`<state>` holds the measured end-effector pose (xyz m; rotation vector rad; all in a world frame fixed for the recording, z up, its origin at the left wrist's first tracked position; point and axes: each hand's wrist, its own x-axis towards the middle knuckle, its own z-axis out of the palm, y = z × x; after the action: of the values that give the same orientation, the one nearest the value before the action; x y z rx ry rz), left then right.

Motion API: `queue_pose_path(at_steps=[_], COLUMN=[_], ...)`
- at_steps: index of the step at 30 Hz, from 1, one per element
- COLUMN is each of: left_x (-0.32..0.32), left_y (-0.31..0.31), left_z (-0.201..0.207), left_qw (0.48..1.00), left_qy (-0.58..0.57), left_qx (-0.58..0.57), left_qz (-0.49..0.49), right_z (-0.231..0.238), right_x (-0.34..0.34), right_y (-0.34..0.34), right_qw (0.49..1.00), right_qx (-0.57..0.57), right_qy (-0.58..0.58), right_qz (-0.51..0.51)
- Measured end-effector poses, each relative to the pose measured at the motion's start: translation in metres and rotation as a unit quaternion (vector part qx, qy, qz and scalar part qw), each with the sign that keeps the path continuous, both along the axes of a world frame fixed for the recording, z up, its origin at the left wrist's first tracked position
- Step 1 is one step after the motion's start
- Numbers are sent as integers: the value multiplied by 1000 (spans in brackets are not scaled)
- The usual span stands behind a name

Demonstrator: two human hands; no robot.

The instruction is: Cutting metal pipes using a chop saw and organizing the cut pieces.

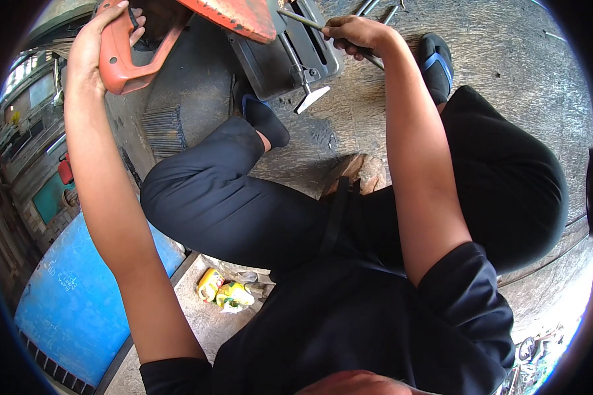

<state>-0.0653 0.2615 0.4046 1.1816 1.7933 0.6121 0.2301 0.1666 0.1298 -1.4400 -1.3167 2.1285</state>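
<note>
At the upper left, my left hand [91, 49] is wrapped round the orange D-shaped handle [116, 64] of a cut-off saw. The saw's worn orange blade guard [238, 16] reaches over a dark metal base [260, 71]. On that base is a clamp screw [292, 56] with a pale crank handle [312, 99]. My right hand [357, 33] grips a thin metal rod [299, 19], its fingers closed round it. One end of the rod runs toward the saw beside the guard. Where it meets the blade is out of sight.
Several dark rods [165, 130] lie in a bundle left of my sandalled foot [265, 118]. More metal rods [374, 8] lie beyond the saw. A wooden block [364, 172] is between my legs. Blue panel [79, 296] and yellow packets [224, 291] are at lower left.
</note>
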Motion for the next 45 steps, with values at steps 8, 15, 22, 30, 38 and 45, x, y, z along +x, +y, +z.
queue_pose_path(at_steps=[8, 15, 22, 30, 38, 45], left_x=[6, 6, 3, 2, 6, 9], left_y=[-4, -3, -1, 0, -4, 0], left_z=[-1, -2, -1, -1, -3, 6], left_qw=[1000, 1000, 1000, 1000, 1000, 999], left_qy=[-1, 3, -3, -4, 5, -19], left_qx=[14, 13, 15, 9, 13, -14], left_qz=[13, 16, 8, -1, 13, -22], right_z=[-3, -11, -13, -18, -16, -21], right_x=[2, 2, 0, -6, -12, -12], right_y=[0, 2, 4, 2, -2, 20], right_qw=[998, 996, 991, 986, 982, 897], right_qx=[56, 86, 123, 148, 167, 339], right_qy=[-27, -18, -47, -71, -83, -246], right_qz=[-2, 1, 8, -9, -20, -139])
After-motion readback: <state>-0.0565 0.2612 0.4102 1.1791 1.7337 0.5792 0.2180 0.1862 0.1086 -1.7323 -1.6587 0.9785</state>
